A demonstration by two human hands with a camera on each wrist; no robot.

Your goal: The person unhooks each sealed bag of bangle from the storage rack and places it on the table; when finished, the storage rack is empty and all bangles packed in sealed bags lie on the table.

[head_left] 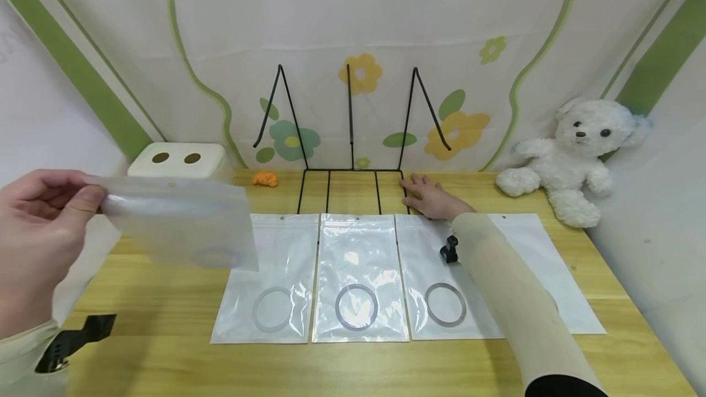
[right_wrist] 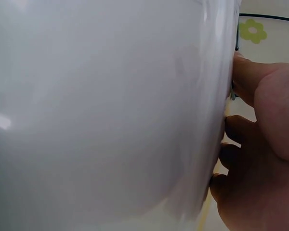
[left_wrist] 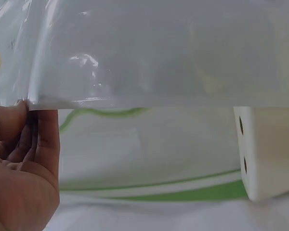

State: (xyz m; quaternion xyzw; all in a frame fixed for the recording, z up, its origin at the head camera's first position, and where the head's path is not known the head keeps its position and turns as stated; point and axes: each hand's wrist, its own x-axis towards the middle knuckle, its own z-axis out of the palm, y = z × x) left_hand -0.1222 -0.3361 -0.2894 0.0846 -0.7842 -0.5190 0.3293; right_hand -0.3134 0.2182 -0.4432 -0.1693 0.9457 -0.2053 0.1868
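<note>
My left hand (head_left: 46, 241) pinches the corner of a translucent plastic pouch (head_left: 171, 216) between thumb and fingers, raised above the table's left side. A faint ring shape shows low in that pouch. My right hand (head_left: 432, 198) lies with fingers extended at the right rear of a black wire rack (head_left: 353, 170), touching or close to its base wire. Several flat pouches lie in a row before the rack. Bangle-like rings show in the left pouch (head_left: 265, 274), the middle pouch (head_left: 358, 262) and the pouch (head_left: 413, 250) under my right forearm. That forearm partly covers the rightmost pouch (head_left: 557, 274).
A white box (head_left: 176, 155) with two round holes stands at the back left. Beside it lies a small orange object (head_left: 265, 179). A white teddy bear (head_left: 579, 158) sits at the back right. Flowered cloth (head_left: 364, 17) hangs behind the wooden table (head_left: 358, 369).
</note>
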